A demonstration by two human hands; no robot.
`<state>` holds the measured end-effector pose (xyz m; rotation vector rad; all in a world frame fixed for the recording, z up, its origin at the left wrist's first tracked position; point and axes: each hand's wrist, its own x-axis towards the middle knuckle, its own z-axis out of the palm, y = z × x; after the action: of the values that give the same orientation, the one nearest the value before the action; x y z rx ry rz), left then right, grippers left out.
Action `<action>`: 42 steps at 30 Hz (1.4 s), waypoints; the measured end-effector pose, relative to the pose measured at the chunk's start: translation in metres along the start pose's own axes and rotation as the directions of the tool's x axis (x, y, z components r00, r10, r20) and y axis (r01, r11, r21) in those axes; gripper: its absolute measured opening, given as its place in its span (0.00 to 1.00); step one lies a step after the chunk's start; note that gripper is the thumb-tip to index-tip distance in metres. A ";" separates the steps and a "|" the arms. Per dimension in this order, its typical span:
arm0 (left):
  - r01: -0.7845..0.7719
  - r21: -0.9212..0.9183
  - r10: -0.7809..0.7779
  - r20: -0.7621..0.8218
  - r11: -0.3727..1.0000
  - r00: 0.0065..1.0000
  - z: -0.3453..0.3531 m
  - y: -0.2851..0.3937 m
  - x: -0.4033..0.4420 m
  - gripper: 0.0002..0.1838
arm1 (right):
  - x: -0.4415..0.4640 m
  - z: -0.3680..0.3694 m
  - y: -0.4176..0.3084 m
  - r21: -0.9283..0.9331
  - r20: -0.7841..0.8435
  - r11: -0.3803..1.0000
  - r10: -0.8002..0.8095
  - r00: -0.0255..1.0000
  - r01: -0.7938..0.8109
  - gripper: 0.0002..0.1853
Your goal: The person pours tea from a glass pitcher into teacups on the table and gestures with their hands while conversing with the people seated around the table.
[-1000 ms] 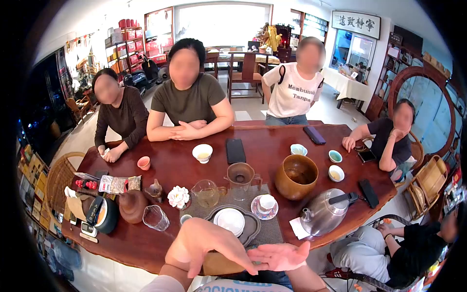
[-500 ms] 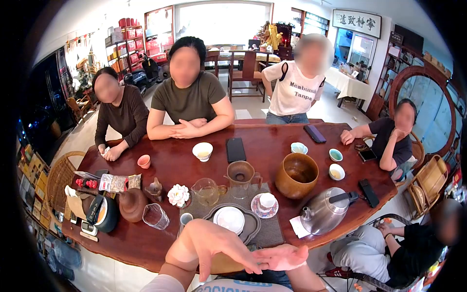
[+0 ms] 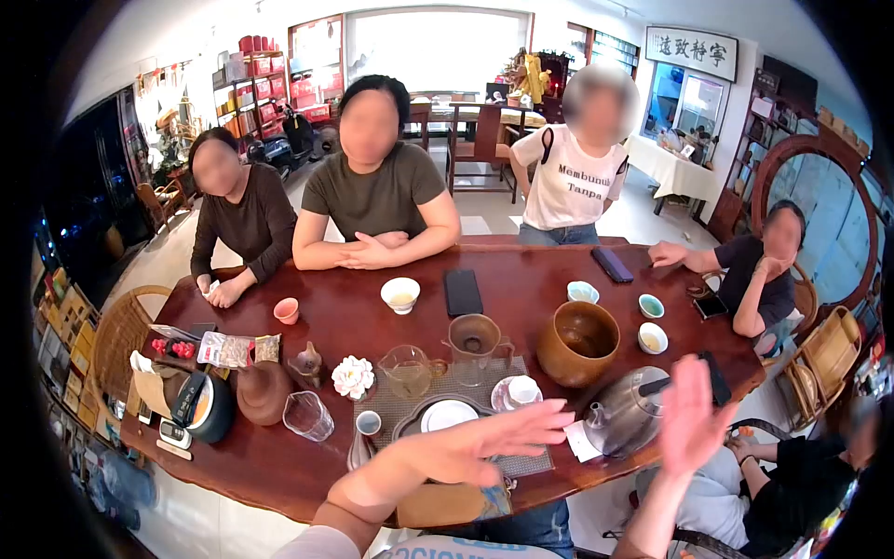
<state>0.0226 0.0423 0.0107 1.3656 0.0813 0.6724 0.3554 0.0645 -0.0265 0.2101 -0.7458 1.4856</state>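
Note:
My left hand (image 3: 498,438) is open in the air above the table's near edge, fingers stretched to the right and nothing in them. It hides part of a dark tea tray (image 3: 407,424) with a white lidded bowl (image 3: 447,415) on it. Raised and open, my right hand (image 3: 694,424) is in front of the steel kettle (image 3: 622,419) and covers part of its handle side. A small white cup (image 3: 523,389) on a saucer stands just beyond my left fingertips. Behind the tray are a glass pitcher (image 3: 406,371) and a strainer (image 3: 473,337) over a second pitcher.
A large brown bowl (image 3: 603,359) stands behind the kettle. To the left are a white flower (image 3: 353,378), a glass jug (image 3: 308,416), a clay pot (image 3: 264,396) and a small grey cup (image 3: 369,424). Several people sit or stand around the wooden table (image 3: 372,326).
My hands were together in front of me and have parted. The right has moved up and right to the kettle; the left now points right. The view has shifted slightly.

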 end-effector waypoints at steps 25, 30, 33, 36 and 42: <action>-0.306 -0.317 0.114 -0.505 0.898 0.856 0.010 -0.047 0.020 0.33 | 0.035 -0.056 -0.145 -0.339 -0.520 0.872 -0.487 0.701 0.354 0.40; -0.243 -0.487 -0.073 -0.543 0.839 0.837 0.014 -0.048 0.027 0.32 | 0.015 -0.065 -0.142 -0.280 -0.598 0.860 -0.503 0.623 0.426 0.38; -0.206 -0.561 -0.167 -0.541 0.802 0.824 0.018 -0.060 0.028 0.34 | 0.012 -0.093 -0.163 -0.290 -0.693 0.824 -0.531 0.488 0.486 0.37; -0.172 -0.529 -0.165 -0.530 0.831 0.832 0.022 -0.063 0.028 0.37 | -0.004 -0.092 -0.148 -0.326 -0.670 0.834 -0.536 0.513 0.446 0.34; -0.115 -0.566 -0.232 -0.505 0.817 0.831 0.023 -0.068 0.028 0.39 | -0.050 -0.085 -0.097 -0.233 -0.741 0.884 -0.431 0.515 0.405 0.31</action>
<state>0.0820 0.0322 -0.0373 0.5387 0.3598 0.9354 0.4781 0.0604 -0.0899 -0.2768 0.0250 0.9314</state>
